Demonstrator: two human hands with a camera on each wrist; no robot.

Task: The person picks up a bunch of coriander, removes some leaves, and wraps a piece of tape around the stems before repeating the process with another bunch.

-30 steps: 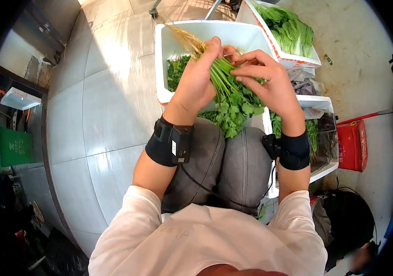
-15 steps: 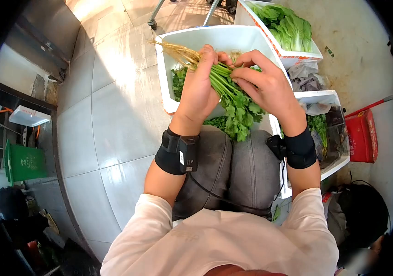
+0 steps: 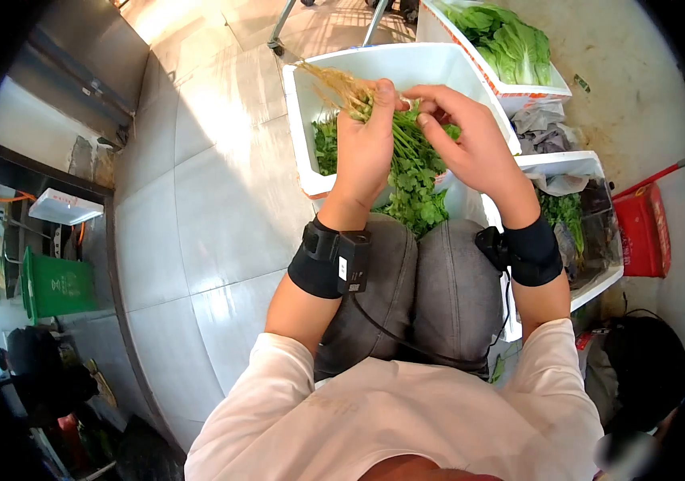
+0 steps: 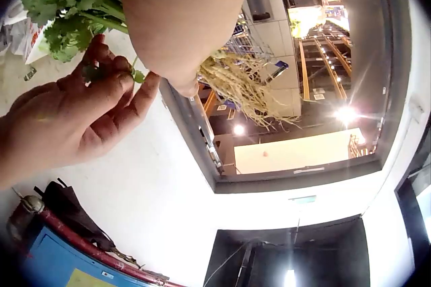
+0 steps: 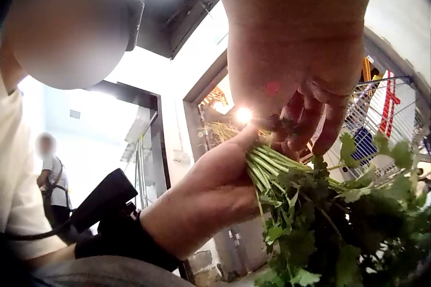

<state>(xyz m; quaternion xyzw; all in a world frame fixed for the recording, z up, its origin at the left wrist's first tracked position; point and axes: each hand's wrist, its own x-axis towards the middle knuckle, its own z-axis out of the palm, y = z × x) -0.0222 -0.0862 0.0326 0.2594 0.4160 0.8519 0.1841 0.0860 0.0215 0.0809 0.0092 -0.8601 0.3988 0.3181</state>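
My left hand [image 3: 365, 148] grips a bunch of coriander [image 3: 416, 180] round its stems, just below the pale roots [image 3: 344, 86]. The leafy end hangs down towards my knees, over the near side of a white foam box [image 3: 382, 54]. Beside it, my right hand [image 3: 471, 140] has its fingertips close to the stems near the root end. Seen in the left wrist view, the right hand's thumb and fingers pinch a small dark green leaf piece [image 4: 138, 76]. The right wrist view shows the left thumb lying across the green stems [image 5: 266, 168].
Loose greens [image 3: 325, 146] lie inside the foam box. Behind it at the right stands a box of leafy lettuce [image 3: 515, 52]. Another foam box [image 3: 599, 290] with greens sits by my right arm, near a red dustpan [image 3: 645, 232]. A green bin [image 3: 60, 282] stands far left.
My left hand has turned, so the coriander now hangs more steeply. The right fingers have shifted up from the stems' middle towards the root end. The head view has swung slightly left.
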